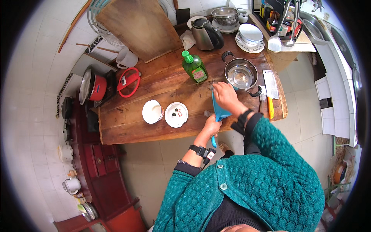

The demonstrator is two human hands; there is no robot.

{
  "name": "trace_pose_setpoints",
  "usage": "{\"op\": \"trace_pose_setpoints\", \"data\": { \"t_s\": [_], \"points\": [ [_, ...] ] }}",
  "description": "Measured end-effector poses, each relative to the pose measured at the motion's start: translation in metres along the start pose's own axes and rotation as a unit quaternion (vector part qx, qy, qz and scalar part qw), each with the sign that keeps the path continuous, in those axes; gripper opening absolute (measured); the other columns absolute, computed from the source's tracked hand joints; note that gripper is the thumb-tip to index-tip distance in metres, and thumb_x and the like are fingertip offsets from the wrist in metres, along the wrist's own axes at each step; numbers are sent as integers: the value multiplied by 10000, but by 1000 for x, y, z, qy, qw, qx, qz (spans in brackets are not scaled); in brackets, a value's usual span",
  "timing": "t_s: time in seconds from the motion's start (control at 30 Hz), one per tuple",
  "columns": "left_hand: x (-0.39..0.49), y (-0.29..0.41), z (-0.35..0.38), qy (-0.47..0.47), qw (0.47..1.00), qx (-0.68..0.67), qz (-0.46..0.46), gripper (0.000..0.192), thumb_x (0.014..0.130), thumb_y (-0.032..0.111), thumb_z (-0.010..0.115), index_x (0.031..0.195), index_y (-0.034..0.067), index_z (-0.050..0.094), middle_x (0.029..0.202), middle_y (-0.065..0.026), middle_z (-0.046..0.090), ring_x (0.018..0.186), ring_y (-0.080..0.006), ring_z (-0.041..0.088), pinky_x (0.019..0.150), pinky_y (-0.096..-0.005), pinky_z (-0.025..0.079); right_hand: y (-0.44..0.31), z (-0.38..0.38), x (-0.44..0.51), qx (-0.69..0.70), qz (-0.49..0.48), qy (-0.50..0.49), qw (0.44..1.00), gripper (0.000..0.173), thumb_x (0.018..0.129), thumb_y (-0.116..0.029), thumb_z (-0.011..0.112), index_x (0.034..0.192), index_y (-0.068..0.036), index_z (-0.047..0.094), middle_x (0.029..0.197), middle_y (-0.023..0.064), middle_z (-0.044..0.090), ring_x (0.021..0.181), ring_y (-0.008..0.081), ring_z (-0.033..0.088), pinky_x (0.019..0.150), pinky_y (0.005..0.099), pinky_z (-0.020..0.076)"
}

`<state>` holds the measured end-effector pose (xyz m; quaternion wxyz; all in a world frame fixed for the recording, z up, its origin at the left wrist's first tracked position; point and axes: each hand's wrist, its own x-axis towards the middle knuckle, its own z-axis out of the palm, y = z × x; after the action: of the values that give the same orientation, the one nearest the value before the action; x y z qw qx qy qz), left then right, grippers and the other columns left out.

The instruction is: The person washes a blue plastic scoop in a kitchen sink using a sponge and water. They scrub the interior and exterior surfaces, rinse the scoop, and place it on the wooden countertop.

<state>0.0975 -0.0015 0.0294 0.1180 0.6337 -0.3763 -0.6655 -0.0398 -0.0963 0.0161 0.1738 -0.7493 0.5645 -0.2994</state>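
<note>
My left hand (pixel 211 126) grips the handle of a blue plastic dustpan or scoop (pixel 221 111) at the table's front edge. Over its upper part lies my right hand (pixel 226 97), its fingers curled at the far rim; whether it holds something is hidden. Just beyond stands a steel pot with two black handles (pixel 241 74). To its right lies a cleaver with a yellow handle (pixel 271 87). A green pump bottle (pixel 195 68) stands behind my hands. Left of them are a white plate with small red and dark bits (pixel 176 114) and a white cup or tub (pixel 152 112).
A wooden table (pixel 130 127) bears an electric kettle (pixel 205 34), stacked bowls and plates (pixel 250 37), a large cutting board (pixel 139 26) and a red-rimmed lid (pixel 129 82). A red pot (pixel 94 87) stands at the left. A dark red cabinet (pixel 107 185) stands lower left.
</note>
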Motion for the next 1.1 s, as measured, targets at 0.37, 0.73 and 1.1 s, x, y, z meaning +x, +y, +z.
{"op": "trace_pose_setpoints", "data": {
  "t_s": [0.37,0.73,1.1],
  "points": [
    [-1,9,-10,-12,997,-71,0,333,895,50,508,1223,105,498,600,-2,477,380,-109,389,327,-305,267,-25,12,-75,-43,-148,27,988,522,838,-177,633,1345,-88,548,1444,181,474,1398,352,380,1138,570,254],
    [3,0,-6,1,999,23,-26,187,946,77,537,1126,104,495,607,17,428,422,-102,395,340,-295,316,20,14,42,-42,-52,-108,992,291,919,-222,488,1032,-36,681,1001,195,694,866,379,680,760,475,557],
    [-2,-9,9,35,996,-82,2,195,953,108,524,1138,140,476,593,17,434,393,-99,372,331,-294,303,-4,2,-19,-37,-168,66,983,353,883,-215,592,1225,-131,605,1267,160,580,1258,352,503,1023,495,389]
  ]
}}
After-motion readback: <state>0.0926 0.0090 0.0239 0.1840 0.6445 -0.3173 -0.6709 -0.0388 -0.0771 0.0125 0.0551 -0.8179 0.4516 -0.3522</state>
